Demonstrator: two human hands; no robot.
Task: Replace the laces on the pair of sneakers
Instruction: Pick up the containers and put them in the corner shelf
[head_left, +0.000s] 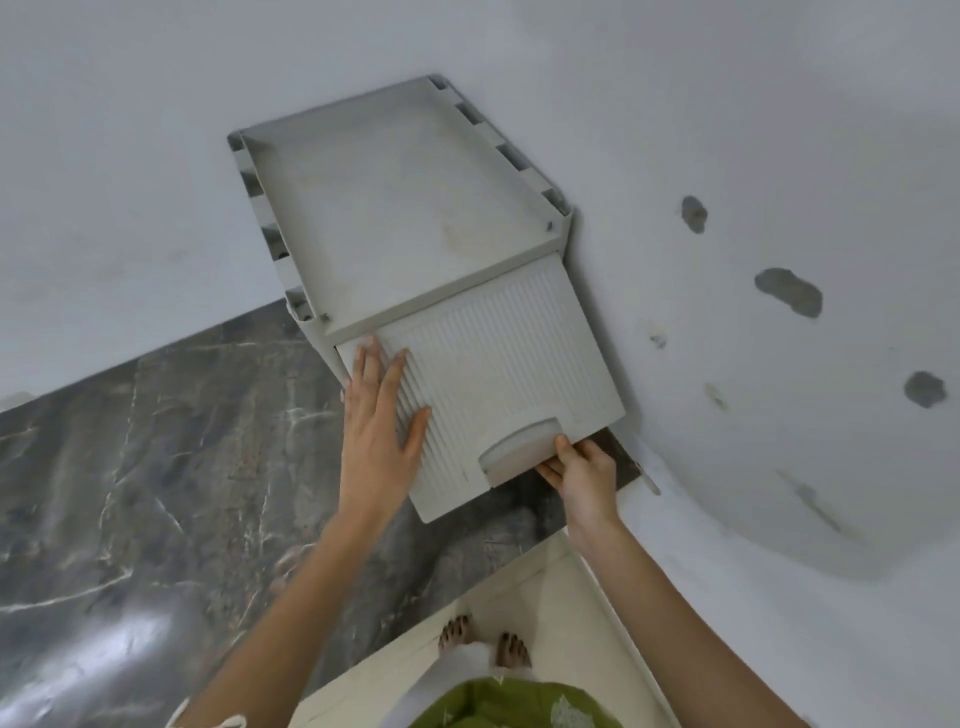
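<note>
**Although no sneaker shows, a cabinet door is in hand**

While neither sneakers nor laces appear anywhere in view, the person stands over a grey plastic cabinet (395, 218) set in a wall corner, so the task is judged barely begun. The shoes are presumably inside, but the interior is hidden, and unlacing and relacing both remain.

The left hand (382, 431) lies flat, fingers straight and spread, on the ribbed door (509, 364). The right hand (582, 473) grips the door's lower edge just beside the handle recess (519, 449), fingers curled beneath and thumb on top. That edge appears tilted outward.

The patched wall (779, 156) runs close along the cabinet's right side, leaving the right hand little room. The dark marble floor (130, 493) to the left offers space for moving. The bare feet (457, 631) stand well apart from the door's edge.
</note>
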